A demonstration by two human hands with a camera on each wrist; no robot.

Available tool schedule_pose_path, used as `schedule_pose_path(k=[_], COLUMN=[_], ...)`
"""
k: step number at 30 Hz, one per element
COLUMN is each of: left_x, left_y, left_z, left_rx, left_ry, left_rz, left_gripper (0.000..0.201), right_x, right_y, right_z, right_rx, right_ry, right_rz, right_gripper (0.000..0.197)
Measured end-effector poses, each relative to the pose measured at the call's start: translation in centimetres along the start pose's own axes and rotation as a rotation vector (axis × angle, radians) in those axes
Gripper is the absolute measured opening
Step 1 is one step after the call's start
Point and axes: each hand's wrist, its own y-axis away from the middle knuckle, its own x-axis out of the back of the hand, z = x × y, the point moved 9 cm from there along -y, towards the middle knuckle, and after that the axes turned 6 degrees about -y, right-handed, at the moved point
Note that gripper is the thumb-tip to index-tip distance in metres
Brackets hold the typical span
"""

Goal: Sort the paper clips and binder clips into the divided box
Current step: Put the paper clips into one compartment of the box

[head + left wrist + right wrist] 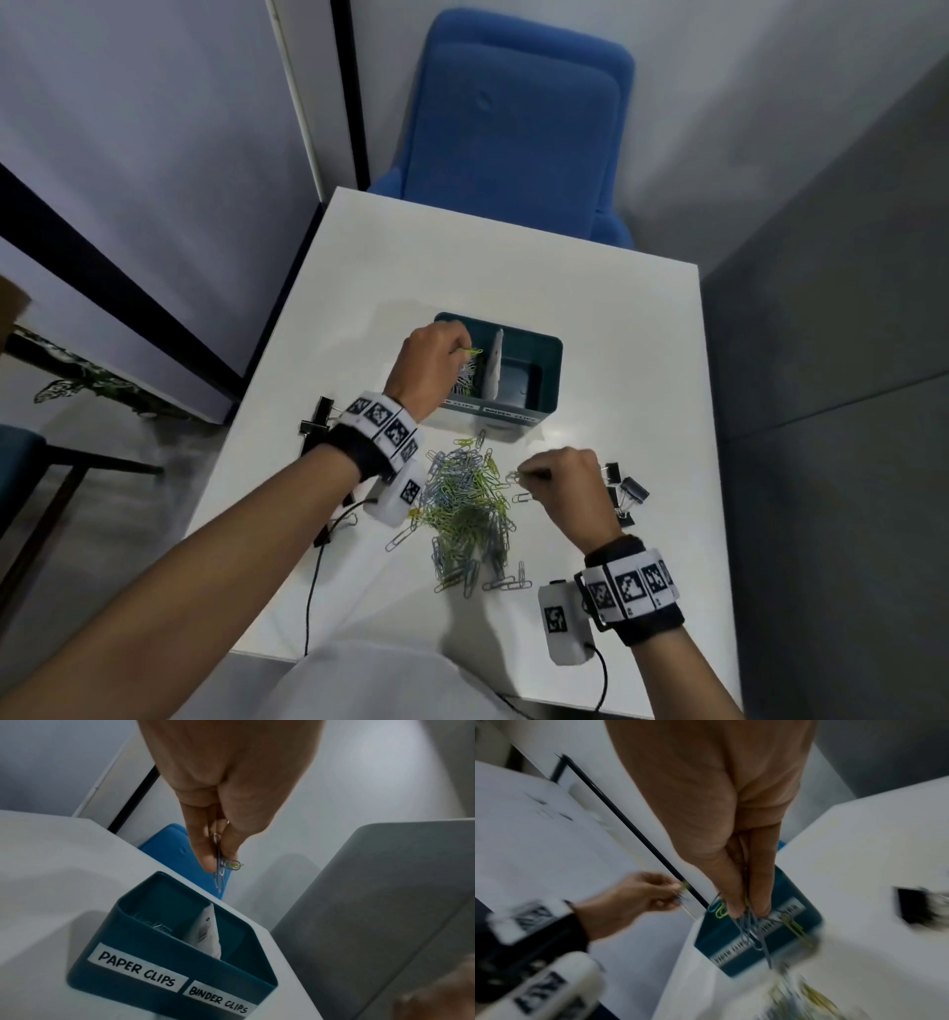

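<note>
Low in the head view, a loose heap of green, blue and silver paper clips point(470, 506) lies on the white table point(590, 318), and just to its right the right hand point(562, 493) pinches a small bunch of clips point(753, 931) between thumb and fingertips; black binder clips point(624, 491) sit right of that hand, others point(319, 417) at the table's left edge. Farther up at frame centre, the left hand point(429, 367) pinches a few paper clips point(222, 868) over the left, PAPER CLIPS compartment of the teal divided box point(547, 354), which already holds some, while a blue chair point(518, 123) stands beyond the table

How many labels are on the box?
2, both on the box front: paper clips label left, binder clips label right. Other outer walls are hidden.
</note>
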Motion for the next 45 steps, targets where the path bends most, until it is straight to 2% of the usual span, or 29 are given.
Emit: schedule_pose_path(k=[1, 3, 5, 8, 12, 13, 16, 18, 21, 24, 27, 30, 31, 35, 39, 45], left_x=[-0.7, -2.3, -2.8, -2.9, -5.2, -6.0, -9.5, -11.2, -12.8, -13.6, -13.9, -14.6, -14.7, -15.2, -14.7, -13.8], left_y=[-0.7, -1.3, -0.8, 1.8, 6.6, 7.8, 11.9, 14.5, 17.0, 17.7, 17.4, 17.2, 17.1, 16.9, 16.4, 15.6], left_z=[-0.3, -1.6, -3.0, -4.2, -6.0, -6.6, -8.9, -10.4, -12.4, -13.0, -12.1, -10.6, -10.0, -9.2, -8.3, -8.7], left_rx=[0.016, 0.051, 0.078, 0.073, 0.100, 0.105, 0.075, 0.043, 0.030, -0.034, -0.111, -0.129, -0.133, -0.139, -0.147, -0.104], left_ry=[-0.008, -0.043, -0.087, -0.151, -0.148, -0.161, -0.295, -0.311, -0.348, -0.439, -0.475, -0.521, -0.530, -0.544, -0.512, -0.406], left_rz=[-0.040, -0.131, -0.146, -0.106, -0.175, -0.218, -0.443, -0.536, -0.588, -0.603, -0.573, -0.574, -0.559, -0.546, -0.523, -0.500], left_gripper=[0.007, 0.021, 0.028, 0.024, 0.023, 0.024, 0.028, 0.042, 0.080, 0.093, 0.090, 0.086, 0.084, 0.079, 0.048, 0.025], right_x=[1.1, 3.1, 4.6, 5.8, 4.7, 4.2, 2.4, 1.6, -0.2, -4.7, -8.9, -11.8, -12.5, -13.4, -13.2, -12.0], right_y=[-0.4, -1.6, -3.4, -6.7, -10.9, -11.8, -13.4, -13.1, -10.6, -6.7, -3.3, -1.3, -0.9, -0.8, -1.3, -1.4], right_z=[-1.0, -2.6, -4.0, -5.8, -7.1, -7.0, -5.6, -4.5, -2.5, 0.7, 4.1, 5.8, 5.8, 5.2, 5.0, 5.2], right_rx=[0.011, 0.028, 0.054, 0.087, 0.079, 0.054, -0.024, -0.051, -0.052, -0.089, -0.209, -0.267, -0.256, -0.231, -0.244, -0.217], right_ry=[-0.017, -0.047, -0.080, -0.086, -0.087, -0.096, -0.104, -0.117, -0.139, 0.004, 0.154, 0.241, 0.256, 0.238, 0.147, 0.068], right_rz=[0.026, 0.078, 0.117, 0.161, 0.157, 0.138, 0.037, 0.002, -0.003, -0.155, -0.315, -0.368, -0.358, -0.249, -0.187, -0.126], right_gripper=[0.003, 0.012, 0.015, 0.014, 0.011, 0.013, 0.036, 0.042, 0.031, 0.030, 0.046, 0.075, 0.079, 0.062, 0.042, 0.022])
